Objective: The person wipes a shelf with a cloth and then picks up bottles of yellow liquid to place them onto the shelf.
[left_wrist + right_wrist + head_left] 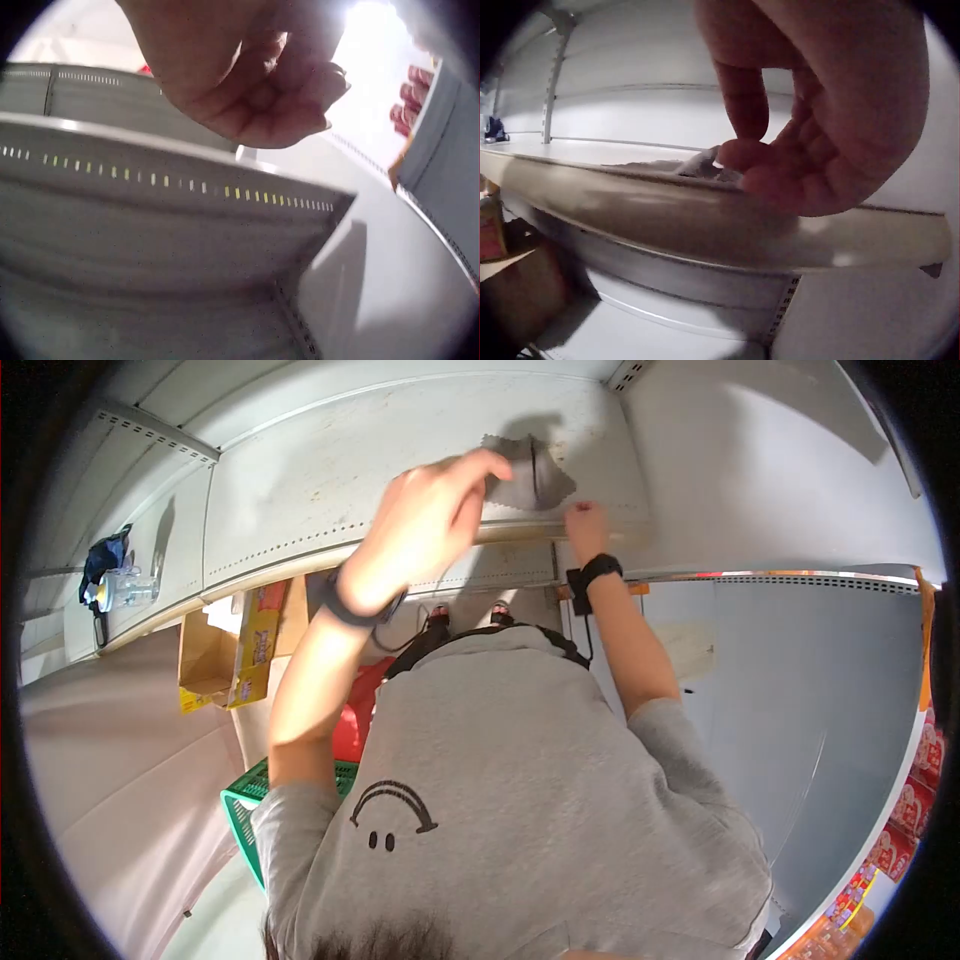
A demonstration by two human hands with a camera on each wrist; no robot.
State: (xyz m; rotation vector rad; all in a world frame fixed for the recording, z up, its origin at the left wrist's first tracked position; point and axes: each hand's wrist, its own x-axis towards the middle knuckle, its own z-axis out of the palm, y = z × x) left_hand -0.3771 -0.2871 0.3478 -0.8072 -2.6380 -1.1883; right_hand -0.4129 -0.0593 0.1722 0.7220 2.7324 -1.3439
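Note:
A grey, jagged-edged cloth [553, 482] lies near the front edge of the pale shelf [300, 490], a dark line running across it. My left hand [425, 510] is at the cloth's left side, index finger reaching over it; whether it touches cannot be told. The left wrist view shows this hand [262, 90] with loosely bent fingers and nothing in them. Just right of the cloth, my right hand [587, 530] is at the shelf's front edge. Its fingers are loosely bent in the right wrist view, in front of the crumpled cloth [697, 163], with no visible grip.
A clear bottle [135, 590] and a dark blue item [104, 556] are on the shelf at far left. Below are an open cardboard box [210, 655] and a green basket [243, 825]. Red packages [910, 805] line the far right. A grey panel stands right of the shelf.

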